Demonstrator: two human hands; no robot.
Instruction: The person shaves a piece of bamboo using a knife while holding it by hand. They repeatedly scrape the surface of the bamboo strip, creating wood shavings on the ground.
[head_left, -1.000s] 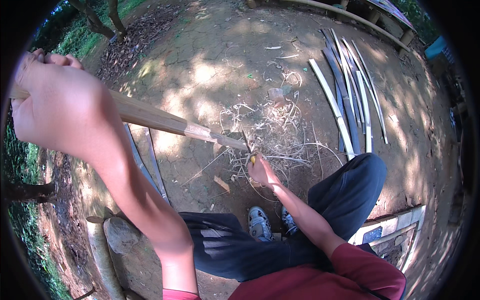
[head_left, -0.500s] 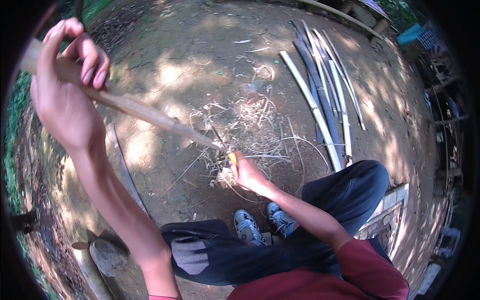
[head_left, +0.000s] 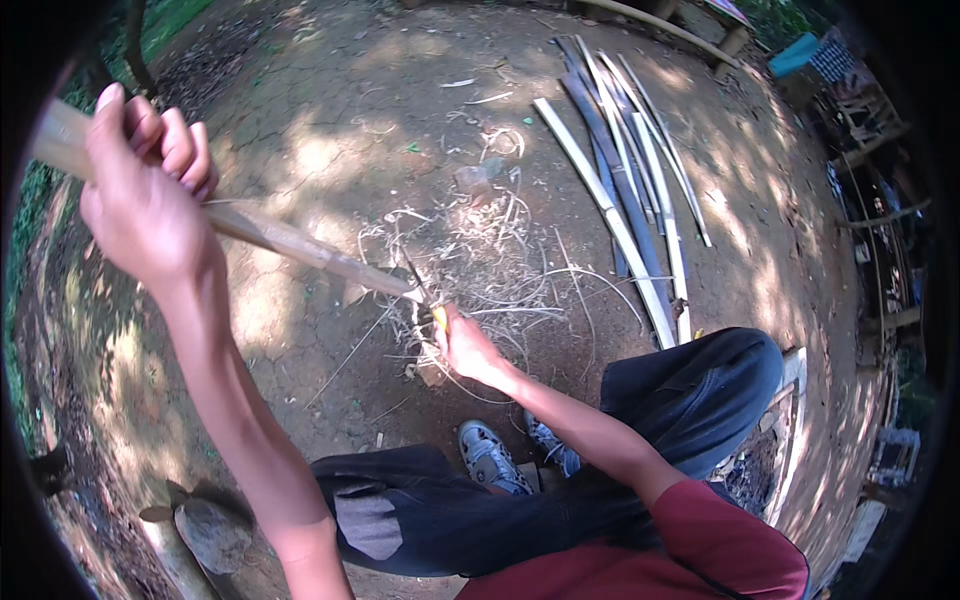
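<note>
OK, gripping a long tan tapering pole (head_left: 300, 245), prob. bamboo, in left hand (head_left: 158, 215) at upper left, fingers curled loosely round. Slanting down to the right, tip over pale curly shavings (head_left: 490, 225) on bare brown ground (head_left: 350, 90). Clasping a thin dark-bladed knife w/ yellow handle (head_left: 441, 317) in right hand (head_left: 470, 348), blade crossing right at that tip.

Poss. trouble: might skid off the tip if angled too shallow or pushed too hard, or swing toward dark blue trousers (head_left: 690, 400) and grey-white patterned sneakers (head_left: 487, 450) on an overshoot. Could also roll in that slack left grasp, spoiling the cut.

Vs. 1 sec ago: no longer balled into a tight left fist, now looser w/ fingers lifted. Seeing knife, tip & stack of long pale and dark strips (head_left: 607, 212) all further left in view, so prob. mostly a head turn.
</note>
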